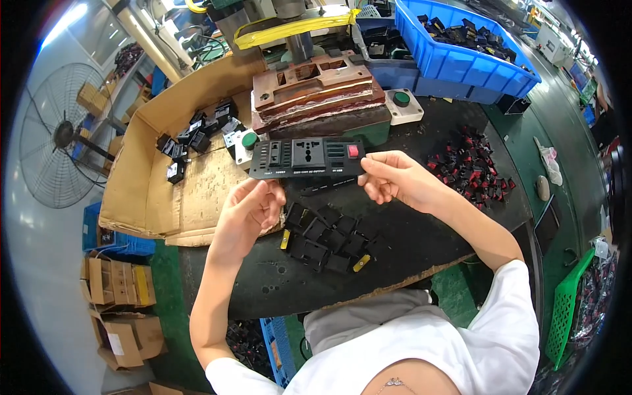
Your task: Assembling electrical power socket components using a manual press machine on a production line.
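our right hand (pixel 395 179) pinches the right end of the black socket panel (pixel 307 157) between nearly closed fingers; our left hand (pixel 249 214) curls loosely just below the panel's left end, fingertips near its lower edge, contact unclear. the panel hovers just in front of the press die (pixel 316 92), above a pile of black parts (pixel 326 237). red switches (pixel 469 168) lie right of the panel.
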{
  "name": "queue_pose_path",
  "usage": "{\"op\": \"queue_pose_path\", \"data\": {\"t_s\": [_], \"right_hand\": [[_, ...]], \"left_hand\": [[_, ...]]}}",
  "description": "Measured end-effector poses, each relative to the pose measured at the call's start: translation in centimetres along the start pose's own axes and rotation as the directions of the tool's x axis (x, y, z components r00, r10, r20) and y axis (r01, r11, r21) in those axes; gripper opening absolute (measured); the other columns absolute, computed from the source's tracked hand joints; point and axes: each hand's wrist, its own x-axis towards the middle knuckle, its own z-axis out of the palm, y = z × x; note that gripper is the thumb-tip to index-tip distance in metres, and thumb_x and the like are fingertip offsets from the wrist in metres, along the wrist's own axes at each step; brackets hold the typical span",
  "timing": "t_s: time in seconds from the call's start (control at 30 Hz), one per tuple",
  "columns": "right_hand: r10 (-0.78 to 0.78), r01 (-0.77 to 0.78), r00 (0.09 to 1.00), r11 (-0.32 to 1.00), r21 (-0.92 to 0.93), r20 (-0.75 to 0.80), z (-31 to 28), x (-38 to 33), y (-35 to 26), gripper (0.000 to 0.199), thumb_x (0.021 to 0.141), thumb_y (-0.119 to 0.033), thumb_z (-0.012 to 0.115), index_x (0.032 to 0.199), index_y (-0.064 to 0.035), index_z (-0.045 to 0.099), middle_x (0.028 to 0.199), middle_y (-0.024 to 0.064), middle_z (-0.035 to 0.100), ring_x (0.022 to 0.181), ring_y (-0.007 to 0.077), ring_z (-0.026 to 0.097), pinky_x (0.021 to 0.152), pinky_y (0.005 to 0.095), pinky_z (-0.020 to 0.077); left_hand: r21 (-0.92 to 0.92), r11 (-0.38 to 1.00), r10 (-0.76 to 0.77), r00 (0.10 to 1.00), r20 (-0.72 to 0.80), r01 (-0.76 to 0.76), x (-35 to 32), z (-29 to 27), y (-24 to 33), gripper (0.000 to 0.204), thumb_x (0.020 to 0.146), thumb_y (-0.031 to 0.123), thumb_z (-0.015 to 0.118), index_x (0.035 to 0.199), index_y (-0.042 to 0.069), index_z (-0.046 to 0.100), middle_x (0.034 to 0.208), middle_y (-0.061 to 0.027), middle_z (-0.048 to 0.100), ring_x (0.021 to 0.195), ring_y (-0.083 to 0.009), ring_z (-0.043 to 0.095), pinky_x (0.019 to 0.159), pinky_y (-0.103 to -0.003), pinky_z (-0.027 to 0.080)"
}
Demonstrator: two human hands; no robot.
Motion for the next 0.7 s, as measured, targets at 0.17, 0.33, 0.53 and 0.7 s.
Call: {"op": "queue_pose_path", "data": {"t_s": [0.17, 0.33, 0.53, 0.7], "right_hand": [[-0.148, 0.165, 0.985, 0.964, -0.209, 0.093, 1.0, 0.0, 0.8, 0.033, 0.094, -0.031, 0.043, 0.080, -0.0029, 0.053, 0.066, 0.0030, 0.059, 0.060, 0.0068, 0.057, 0.052, 0.0187, 0.0415], [-0.175, 0.209, 0.973, 0.946, -0.250, 0.153, 2.3, -0.7, 1.1, 0.031, 0.095, -0.027, 0.042, 0.082, -0.0010, 0.052, 0.067, 0.0044, 0.060, 0.062, 0.0089, 0.058, 0.055, 0.0214, 0.0445], [-0.164, 0.202, 0.974, 0.942, -0.266, 0.158, 2.5, -0.6, 1.4, 0.030, 0.095, -0.025, 0.042, 0.081, -0.0005, 0.051, 0.067, 0.0047, 0.060, 0.062, 0.0094, 0.058, 0.055, 0.0219, 0.0451], [-0.171, 0.213, 0.971, 0.939, -0.270, 0.169, 2.6, -0.6, 1.7, 0.030, 0.096, -0.024, 0.040, 0.084, -0.0004, 0.053, 0.066, 0.0044, 0.060, 0.061, 0.0087, 0.058, 0.053, 0.0205, 0.0437]], "left_hand": [[0.142, 0.982, -0.126, 0.992, 0.029, 0.121, -0.6, 2.0, -0.9, 0.029, 0.093, 0.024, 0.047, 0.082, 0.001, 0.060, 0.070, -0.0045, 0.060, 0.057, -0.0080, 0.052, 0.048, -0.020, 0.038], [0.153, 0.979, -0.114, 0.986, -0.124, 0.132, -1.1, 3.9, -3.0, 0.036, 0.094, 0.030, 0.045, 0.078, 0.001, 0.060, 0.071, -0.0089, 0.062, 0.054, -0.0134, 0.054, 0.048, -0.023, 0.039], [0.203, 0.979, 0.027, 0.986, -0.164, 0.007, -1.4, 4.3, -3.4, 0.034, 0.092, 0.030, 0.049, 0.075, 0.002, 0.060, 0.064, -0.0124, 0.062, 0.049, -0.0134, 0.053, 0.045, -0.024, 0.038], [0.193, 0.981, 0.049, 0.985, -0.164, -0.017, -1.6, 4.4, -3.1, 0.027, 0.091, 0.025, 0.052, 0.081, 0.003, 0.061, 0.063, -0.0082, 0.063, 0.044, -0.0113, 0.052, 0.044, -0.021, 0.037]]}}
